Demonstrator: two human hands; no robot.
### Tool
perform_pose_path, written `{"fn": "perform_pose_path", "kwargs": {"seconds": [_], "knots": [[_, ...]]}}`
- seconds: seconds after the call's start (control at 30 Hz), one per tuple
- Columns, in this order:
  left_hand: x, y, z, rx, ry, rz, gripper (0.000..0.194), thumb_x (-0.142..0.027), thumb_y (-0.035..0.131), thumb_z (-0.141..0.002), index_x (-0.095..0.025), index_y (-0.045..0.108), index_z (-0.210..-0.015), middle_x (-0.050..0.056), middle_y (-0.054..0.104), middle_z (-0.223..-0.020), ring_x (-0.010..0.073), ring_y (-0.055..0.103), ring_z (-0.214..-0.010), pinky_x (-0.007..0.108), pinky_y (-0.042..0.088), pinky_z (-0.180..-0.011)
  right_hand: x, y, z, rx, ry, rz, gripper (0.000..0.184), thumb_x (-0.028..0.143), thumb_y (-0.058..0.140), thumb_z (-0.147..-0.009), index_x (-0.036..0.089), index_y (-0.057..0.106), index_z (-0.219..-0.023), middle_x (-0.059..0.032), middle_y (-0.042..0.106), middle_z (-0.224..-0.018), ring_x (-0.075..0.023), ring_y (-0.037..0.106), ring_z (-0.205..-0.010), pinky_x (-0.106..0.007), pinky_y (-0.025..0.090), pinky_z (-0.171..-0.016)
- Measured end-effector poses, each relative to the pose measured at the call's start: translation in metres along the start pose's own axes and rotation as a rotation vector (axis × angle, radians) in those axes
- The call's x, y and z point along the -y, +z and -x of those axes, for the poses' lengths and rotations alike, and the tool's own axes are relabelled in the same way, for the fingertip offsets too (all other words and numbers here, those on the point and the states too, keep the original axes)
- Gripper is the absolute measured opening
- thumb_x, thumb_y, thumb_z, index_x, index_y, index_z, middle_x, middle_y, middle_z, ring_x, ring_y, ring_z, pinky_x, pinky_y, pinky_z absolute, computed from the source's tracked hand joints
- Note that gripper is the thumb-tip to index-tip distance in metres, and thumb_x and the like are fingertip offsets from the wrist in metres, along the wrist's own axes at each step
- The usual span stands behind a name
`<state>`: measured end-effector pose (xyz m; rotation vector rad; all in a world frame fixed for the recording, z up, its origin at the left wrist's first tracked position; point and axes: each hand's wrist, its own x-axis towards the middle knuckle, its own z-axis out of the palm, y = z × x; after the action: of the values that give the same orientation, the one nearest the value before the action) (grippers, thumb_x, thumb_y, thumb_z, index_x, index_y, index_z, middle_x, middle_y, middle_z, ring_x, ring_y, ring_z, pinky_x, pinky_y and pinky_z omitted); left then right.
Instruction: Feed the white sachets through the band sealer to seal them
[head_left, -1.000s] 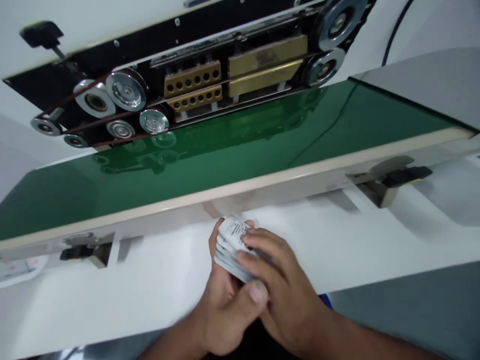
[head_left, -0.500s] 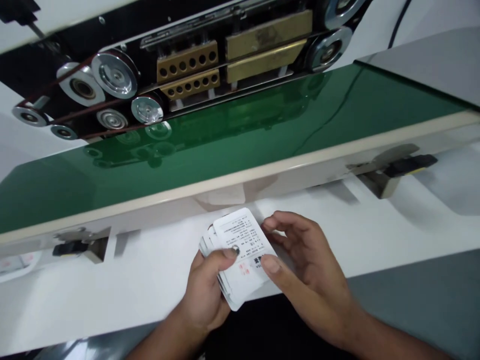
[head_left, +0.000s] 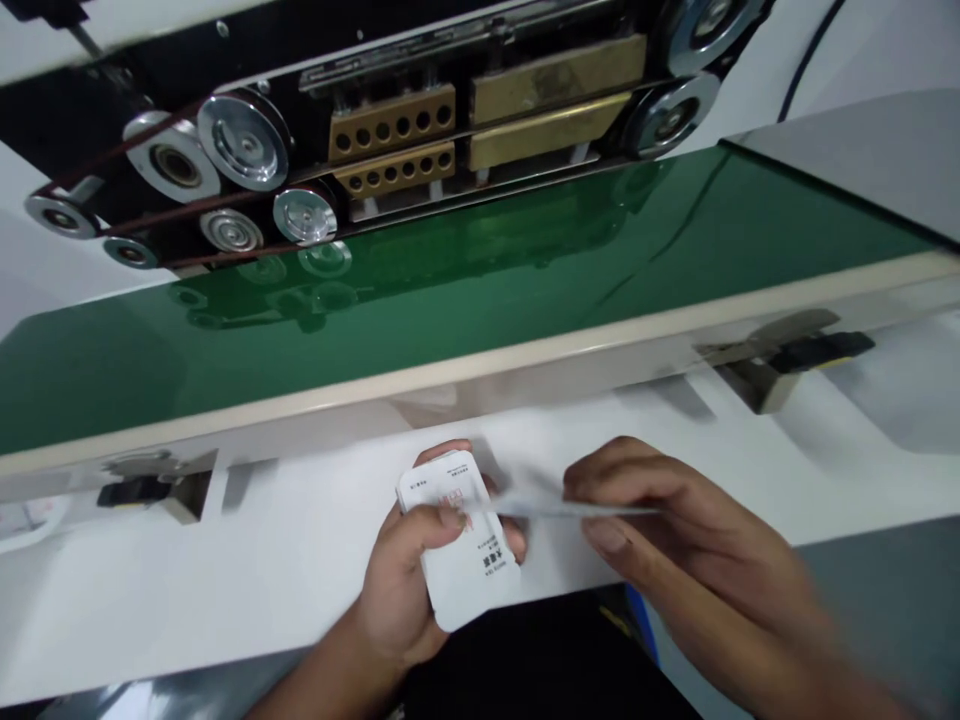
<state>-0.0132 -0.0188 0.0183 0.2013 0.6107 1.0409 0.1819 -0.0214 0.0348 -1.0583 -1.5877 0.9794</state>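
A small stack of flat white pouches [head_left: 469,585] with rounded corners and dark and red print lies in my left hand [head_left: 397,580]. My left thumb presses on the top pouch, and the fingers wrap round behind the stack. To the right, my right hand [head_left: 675,540] pinches a single pouch [head_left: 555,507] between thumb and fingers. This one is seen almost edge-on and blurred by motion. Its left end passes just over the stack; whether it touches, I cannot tell.
Beyond my hands a band sealer with metal wheels [head_left: 244,140] and brass blocks [head_left: 555,105] stands over a green conveyor belt [head_left: 450,290]. Black-handled clamps [head_left: 821,350] stick out below the belt's edge. A white tabletop [head_left: 300,560] lies under my hands.
My right hand has drawn one pouch off the stack and moved right with it, turning it edge-on. The left hand keeps the stack, and a differently printed face now shows on top.
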Motion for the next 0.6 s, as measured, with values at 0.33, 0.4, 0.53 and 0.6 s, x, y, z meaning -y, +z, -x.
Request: {"fn": "perform_pose_path", "kwargs": {"seconds": [0.33,0.4,0.53,0.6], "knots": [[0.001,-0.006,0.007,-0.010,-0.031,-0.122,0.052,-0.027,0.079,-0.070,-0.022,0.062,-0.120,0.007,0.076,-0.101,0.0277,0.070,-0.092,0.040,0.054,-0.081,0.001,0.003,-0.011,0.067,-0.201,0.201,0.024,0.007,0.051,-0.095,0.029,0.060,-0.097,-0.0057,0.045,-0.132,-0.0266,0.052,-0.123,-0.046,0.055,-0.098],[0.002,-0.006,0.009,0.076,-0.033,-0.136,0.055,-0.024,0.078,-0.071,-0.023,0.059,-0.122,0.008,0.077,-0.097,0.0295,0.073,-0.085,0.044,0.055,-0.079,-0.001,0.007,-0.011,0.022,-0.160,0.197,0.025,0.008,0.051,-0.096,0.030,0.062,-0.100,-0.0058,0.047,-0.131,-0.0256,0.054,-0.120,-0.046,0.057,-0.096],[0.000,-0.004,0.011,0.104,-0.015,-0.152,0.055,-0.019,0.072,-0.078,-0.025,0.052,-0.129,0.006,0.077,-0.091,0.0294,0.074,-0.084,0.046,0.055,-0.081,0.002,0.009,-0.008,0.140,0.015,-0.086,0.028,0.012,0.051,-0.100,0.031,0.063,-0.117,-0.0031,0.056,-0.106,-0.0162,0.066,-0.086,-0.030,0.062,-0.072],[0.001,-0.006,0.010,0.074,0.017,-0.200,0.049,-0.018,0.072,-0.081,-0.026,0.055,-0.126,0.004,0.076,-0.097,0.0261,0.071,-0.092,0.041,0.052,-0.084,0.004,0.011,-0.008,0.165,0.068,-0.177,0.023,0.019,0.055,-0.100,0.030,0.063,-0.118,-0.0018,0.057,-0.100,-0.0142,0.066,-0.080,-0.026,0.062,-0.068]]}}
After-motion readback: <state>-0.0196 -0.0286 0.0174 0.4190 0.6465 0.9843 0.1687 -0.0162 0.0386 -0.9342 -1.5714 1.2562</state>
